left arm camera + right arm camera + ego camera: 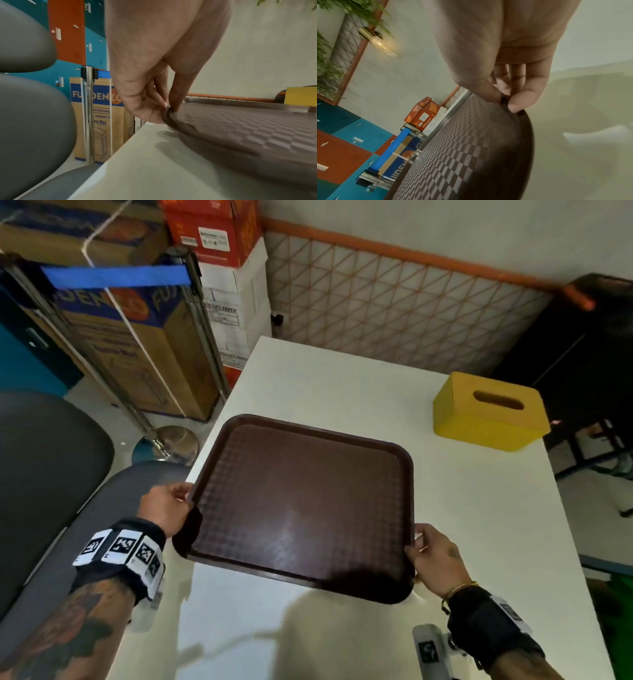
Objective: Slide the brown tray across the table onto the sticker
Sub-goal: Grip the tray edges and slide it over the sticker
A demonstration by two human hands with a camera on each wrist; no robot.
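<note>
A brown textured tray point(301, 505) lies on the white table point(462, 508), with its left edge reaching the table's left edge. My left hand point(171, 508) pinches the tray's left rim point(169, 113) between thumb and fingers. At the near right corner my right hand point(431, 556) pinches the rim point(510, 104) the same way. No sticker shows in any view.
A yellow tissue box point(488, 412) stands at the table's far right. Grey chairs point(51, 474) sit to the left of the table. Cardboard boxes point(137, 337) and a barrier post point(202, 330) stand beyond the left edge. A tiled wall point(394, 302) runs behind.
</note>
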